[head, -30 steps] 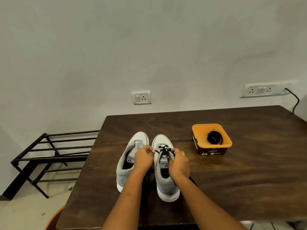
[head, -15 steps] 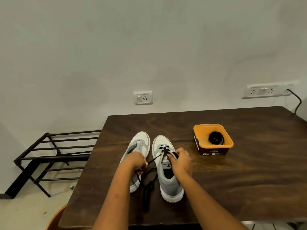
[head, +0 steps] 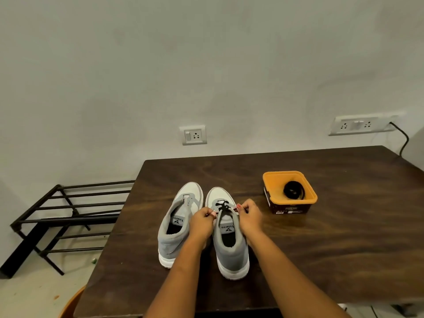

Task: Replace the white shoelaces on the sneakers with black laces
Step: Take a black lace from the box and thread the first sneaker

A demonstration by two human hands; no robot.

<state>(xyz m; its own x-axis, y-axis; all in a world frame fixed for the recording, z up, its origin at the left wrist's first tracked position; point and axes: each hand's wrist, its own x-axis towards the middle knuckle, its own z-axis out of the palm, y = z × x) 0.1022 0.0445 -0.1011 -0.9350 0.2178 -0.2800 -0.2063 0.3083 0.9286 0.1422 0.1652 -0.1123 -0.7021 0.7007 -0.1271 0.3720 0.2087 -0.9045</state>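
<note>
Two grey and white sneakers stand side by side on the dark wooden table (head: 321,249), toes toward the wall. The left sneaker (head: 176,226) shows no lace. The right sneaker (head: 229,244) has a black lace (head: 222,206) crossed through its front eyelets. My left hand (head: 202,222) pinches the lace at the shoe's left side. My right hand (head: 250,216) pinches it at the right side. The lace ends are hidden by my hands. A second coiled black lace (head: 294,190) lies in the orange tub (head: 268,187).
The orange tub stands on the table to the right of the shoes. A black metal rack (head: 62,216) stands on the floor to the left of the table. Wall sockets (head: 194,135) sit above the table's far edge, with a cable (head: 405,138) at the right.
My left hand pulled the black lace out toward the near left, then came back up to the right sneaker's left eyelets. The loose lace on the table is now out of sight.
</note>
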